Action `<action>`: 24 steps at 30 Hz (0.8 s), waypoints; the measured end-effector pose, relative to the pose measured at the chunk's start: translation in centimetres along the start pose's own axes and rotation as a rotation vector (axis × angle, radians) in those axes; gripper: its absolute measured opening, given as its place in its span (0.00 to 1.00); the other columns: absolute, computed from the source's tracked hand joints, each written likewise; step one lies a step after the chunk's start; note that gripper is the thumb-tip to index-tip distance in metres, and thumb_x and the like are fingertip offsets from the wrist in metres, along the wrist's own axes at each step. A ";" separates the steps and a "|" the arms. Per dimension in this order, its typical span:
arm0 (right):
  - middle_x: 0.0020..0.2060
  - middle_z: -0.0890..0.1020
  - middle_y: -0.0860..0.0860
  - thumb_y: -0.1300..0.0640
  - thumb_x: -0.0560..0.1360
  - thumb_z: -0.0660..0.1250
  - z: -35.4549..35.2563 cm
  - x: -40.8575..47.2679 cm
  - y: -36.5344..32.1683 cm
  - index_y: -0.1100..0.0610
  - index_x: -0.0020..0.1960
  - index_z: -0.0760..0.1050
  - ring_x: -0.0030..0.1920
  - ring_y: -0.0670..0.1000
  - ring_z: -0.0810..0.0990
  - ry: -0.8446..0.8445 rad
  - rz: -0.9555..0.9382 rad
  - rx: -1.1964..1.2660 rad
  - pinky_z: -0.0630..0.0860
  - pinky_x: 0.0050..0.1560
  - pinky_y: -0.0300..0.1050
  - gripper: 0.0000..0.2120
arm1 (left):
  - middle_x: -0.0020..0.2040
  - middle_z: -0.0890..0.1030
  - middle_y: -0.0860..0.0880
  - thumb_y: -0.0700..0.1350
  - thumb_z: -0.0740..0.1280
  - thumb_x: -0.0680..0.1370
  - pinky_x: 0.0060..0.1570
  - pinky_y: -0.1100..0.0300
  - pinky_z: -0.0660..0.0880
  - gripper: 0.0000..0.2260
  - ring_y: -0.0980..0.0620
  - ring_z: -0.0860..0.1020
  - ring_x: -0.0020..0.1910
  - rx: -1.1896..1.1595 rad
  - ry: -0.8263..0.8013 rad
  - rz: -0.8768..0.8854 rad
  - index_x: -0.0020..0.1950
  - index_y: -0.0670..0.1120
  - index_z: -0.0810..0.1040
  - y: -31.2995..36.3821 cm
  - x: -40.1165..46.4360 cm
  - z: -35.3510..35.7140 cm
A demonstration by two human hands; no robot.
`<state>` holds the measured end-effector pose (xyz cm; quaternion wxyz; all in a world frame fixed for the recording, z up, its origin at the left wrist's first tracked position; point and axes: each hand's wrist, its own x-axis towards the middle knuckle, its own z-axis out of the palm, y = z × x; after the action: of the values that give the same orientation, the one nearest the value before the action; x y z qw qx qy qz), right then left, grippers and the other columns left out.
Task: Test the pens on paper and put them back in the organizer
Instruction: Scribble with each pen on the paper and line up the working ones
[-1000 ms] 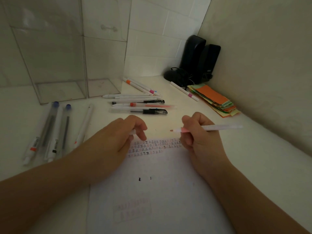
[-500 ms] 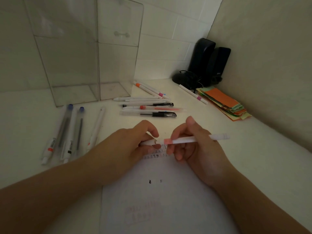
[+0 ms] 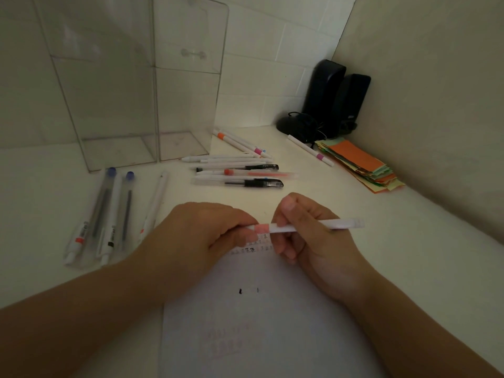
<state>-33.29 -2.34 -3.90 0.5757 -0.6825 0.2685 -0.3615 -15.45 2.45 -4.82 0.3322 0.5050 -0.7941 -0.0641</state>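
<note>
My right hand [image 3: 308, 236] grips a white pen with a pink band [image 3: 313, 227], held level above the top of the paper [image 3: 259, 323]. My left hand [image 3: 201, 236] pinches the pen's cap end, pressed up against the pink band. The paper carries rows of small marks near the top and two short black strokes in the middle. The clear acrylic organizer [image 3: 131, 110] stands at the back left with nothing in its compartments. Several pens [image 3: 240, 170] lie in a loose row in front of it, and three pens [image 3: 114, 214] lie to the left.
Two black speakers [image 3: 335, 99] and a black cabled object stand in the far corner. A stack of coloured paper slips [image 3: 360, 165] lies along the right wall, with one white pen [image 3: 311, 150] beside it. Walls close in behind and on the right.
The pen was uncapped, its tip bare, with the cap in my left hand. The hands came together and the cap now sits on the pen's tip. The view shifted slightly.
</note>
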 end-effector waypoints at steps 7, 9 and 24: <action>0.25 0.75 0.48 0.50 0.76 0.59 0.7 -0.3 -0.5 0.50 0.31 0.71 0.26 0.49 0.67 0.001 -0.018 0.048 0.65 0.27 0.38 0.15 | 0.38 0.82 0.56 0.56 0.53 0.78 0.45 0.74 0.66 0.19 0.60 0.75 0.41 -0.056 0.050 0.044 0.49 0.49 0.80 0.6 -0.4 -0.2; 0.24 0.75 0.48 0.51 0.76 0.59 0.8 -0.4 -0.6 0.50 0.31 0.71 0.26 0.48 0.67 0.007 -0.010 0.038 0.64 0.27 0.38 0.15 | 0.37 0.81 0.56 0.57 0.52 0.78 0.44 0.73 0.67 0.19 0.60 0.74 0.40 -0.055 0.056 0.066 0.49 0.48 0.80 0.5 -0.5 -0.2; 0.21 0.68 0.50 0.47 0.68 0.69 -1.5 -1.7 -7.1 0.55 0.29 0.69 0.23 0.49 0.60 0.198 0.129 -0.210 0.54 0.25 0.43 0.17 | 0.40 0.72 0.58 0.56 0.57 0.77 0.39 0.69 0.64 0.06 0.60 0.72 0.39 0.086 -0.234 -0.067 0.44 0.58 0.72 1.6 0.5 0.4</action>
<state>-35.90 -0.51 2.86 0.4940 -0.6813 0.4034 -0.3593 -17.07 2.71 -4.19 0.2131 0.5342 -0.8120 -0.0997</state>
